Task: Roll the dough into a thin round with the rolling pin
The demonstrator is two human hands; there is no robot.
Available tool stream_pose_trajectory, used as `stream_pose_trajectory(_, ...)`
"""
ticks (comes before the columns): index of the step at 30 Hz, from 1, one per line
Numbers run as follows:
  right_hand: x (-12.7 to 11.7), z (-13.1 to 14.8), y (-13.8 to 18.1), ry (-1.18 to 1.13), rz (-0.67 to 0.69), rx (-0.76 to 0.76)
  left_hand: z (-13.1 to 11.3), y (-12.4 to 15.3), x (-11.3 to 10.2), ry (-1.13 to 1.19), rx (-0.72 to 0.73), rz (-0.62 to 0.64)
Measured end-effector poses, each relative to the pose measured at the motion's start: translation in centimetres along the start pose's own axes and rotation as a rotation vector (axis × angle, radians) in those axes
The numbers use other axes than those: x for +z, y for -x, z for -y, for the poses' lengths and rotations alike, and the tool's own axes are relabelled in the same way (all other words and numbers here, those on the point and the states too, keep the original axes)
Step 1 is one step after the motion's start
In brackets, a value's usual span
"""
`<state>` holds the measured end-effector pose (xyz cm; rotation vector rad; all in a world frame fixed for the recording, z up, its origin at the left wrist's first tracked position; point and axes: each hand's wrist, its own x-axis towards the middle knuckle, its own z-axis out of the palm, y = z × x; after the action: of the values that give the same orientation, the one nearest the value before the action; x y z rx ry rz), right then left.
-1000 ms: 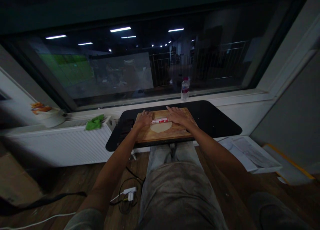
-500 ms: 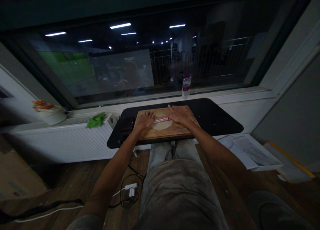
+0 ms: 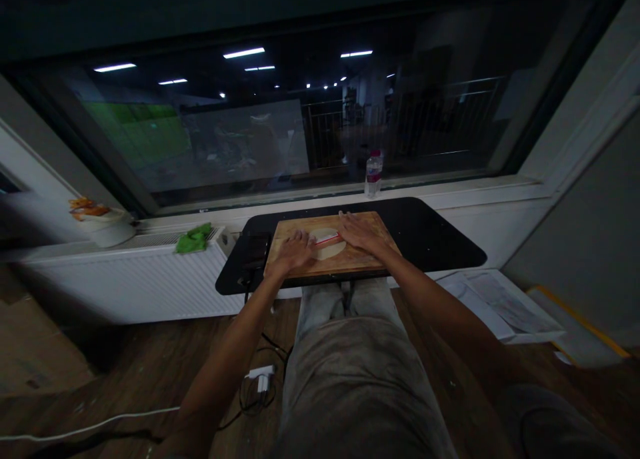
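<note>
A wooden board lies on a small black table in front of me. On it rests a flat pale round of dough. A red and white roller lies slanted across the dough. My left hand presses flat on the roller's near left end, fingers stretched out. My right hand lies flat on its far right end, fingers extended too.
A plastic water bottle stands on the window sill behind the table. A green cloth and a white bowl sit on the radiator at left. Papers lie on the floor at right, a cable and charger at left.
The roller has come toward me over the dough and turned slanted; my left hand drew back nearer the board's front edge, while my right hand stayed further back.
</note>
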<state>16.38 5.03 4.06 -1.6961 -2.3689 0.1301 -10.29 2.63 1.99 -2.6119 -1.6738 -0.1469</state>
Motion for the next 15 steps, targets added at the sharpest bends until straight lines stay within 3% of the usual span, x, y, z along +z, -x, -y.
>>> stream_pose_trajectory(4,-0.1,0.1,-0.4,0.011,0.037,0.0,-1.7,1.0,-0.6,0.04,-0.108,0.039)
stream_pose_trajectory(15,-1.4,0.9,1.8,0.044,0.006,0.004,-4.8,3.9,-1.9,0.043,-0.103,-0.051)
